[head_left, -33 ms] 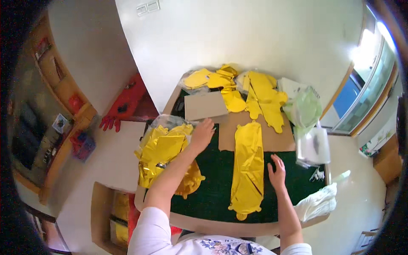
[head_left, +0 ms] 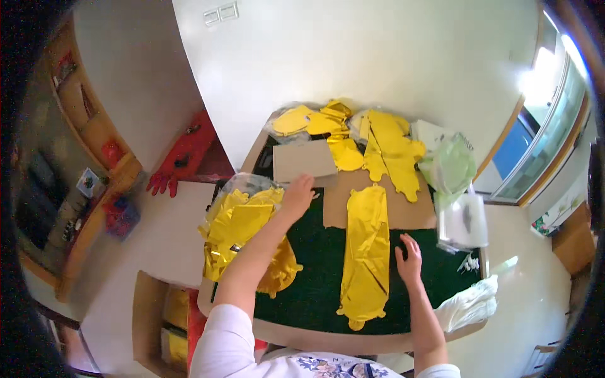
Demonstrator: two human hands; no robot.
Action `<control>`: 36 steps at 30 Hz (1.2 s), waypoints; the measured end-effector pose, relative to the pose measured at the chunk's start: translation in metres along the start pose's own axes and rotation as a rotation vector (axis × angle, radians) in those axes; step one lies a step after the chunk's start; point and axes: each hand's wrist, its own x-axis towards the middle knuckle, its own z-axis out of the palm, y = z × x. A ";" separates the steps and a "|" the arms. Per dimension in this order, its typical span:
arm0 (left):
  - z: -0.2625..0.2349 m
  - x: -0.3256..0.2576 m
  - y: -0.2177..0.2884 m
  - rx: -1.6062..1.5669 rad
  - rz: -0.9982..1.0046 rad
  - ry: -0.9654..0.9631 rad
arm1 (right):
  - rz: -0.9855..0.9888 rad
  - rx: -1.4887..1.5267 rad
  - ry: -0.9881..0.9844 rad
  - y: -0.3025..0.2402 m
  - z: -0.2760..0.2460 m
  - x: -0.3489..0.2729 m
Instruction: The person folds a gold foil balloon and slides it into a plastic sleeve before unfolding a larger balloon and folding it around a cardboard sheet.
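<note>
A long flat gold foil balloon [head_left: 365, 258] lies lengthwise on the dark green table mat [head_left: 302, 309], its top end over a brown cardboard sheet [head_left: 413, 214]. My right hand [head_left: 409, 258] hovers just right of it, fingers apart and holding nothing. My left hand [head_left: 297, 198] reaches to the lower edge of a grey-brown cardboard piece [head_left: 304, 160], fingers stretched out and touching or nearly touching it. Below my left forearm, a heap of gold foil balloons [head_left: 249, 217] partly in clear plastic sits at the left edge of the table.
More gold foil balloons [head_left: 394, 145] lie along the wall. On the right are a pale green plastic bag [head_left: 454, 164], a clear plastic container [head_left: 463, 220] and a white cloth-like bundle [head_left: 469, 305]. An open cardboard box [head_left: 148, 321] stands on the floor, left.
</note>
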 end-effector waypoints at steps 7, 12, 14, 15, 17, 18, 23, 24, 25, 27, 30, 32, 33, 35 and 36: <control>0.037 0.053 -0.078 0.191 -0.052 -0.155 | 0.036 -0.060 -0.061 -0.014 0.002 0.004; 0.025 0.071 -0.069 0.091 0.003 -0.365 | 0.061 -0.075 -0.056 -0.007 -0.005 0.003; 0.023 0.070 -0.071 0.098 0.014 -0.383 | 0.043 -0.104 -0.056 -0.004 -0.003 0.003; 0.022 0.071 -0.073 0.100 0.028 -0.401 | 0.039 -0.101 -0.054 -0.004 -0.001 0.004; 0.022 0.072 -0.075 0.111 0.031 -0.397 | 0.046 -0.091 -0.064 -0.004 0.001 0.004; 0.022 0.072 -0.075 0.118 0.035 -0.396 | 0.046 -0.091 -0.062 -0.005 0.001 0.004; 0.017 0.077 -0.075 0.071 0.083 -0.427 | 0.041 -0.098 -0.074 -0.002 0.001 0.001; 0.015 0.077 -0.077 0.030 0.104 -0.426 | 0.039 -0.098 -0.072 -0.002 0.001 0.001; 0.014 0.078 -0.078 0.032 0.104 -0.423 | 0.026 -0.105 -0.072 -0.003 0.001 0.001; 0.012 0.077 -0.080 0.072 0.069 -0.402 | 0.009 -0.109 -0.072 -0.005 0.002 0.001; 0.005 0.072 -0.064 0.019 -0.120 -0.112 | 0.021 -0.103 -0.070 -0.002 0.003 0.001; -0.015 0.077 -0.047 -0.002 -0.085 0.055 | 0.021 -0.123 -0.070 -0.001 0.003 -0.002; -0.030 0.076 -0.036 -0.018 -0.056 0.219 | 0.021 -0.125 -0.071 -0.003 0.001 -0.002; -0.061 0.073 -0.010 -0.044 0.002 0.273 | 0.020 -0.092 -0.044 -0.010 -0.002 0.000; -0.073 0.071 0.002 -0.067 0.057 0.328 | 0.018 -0.089 -0.045 -0.011 -0.002 0.000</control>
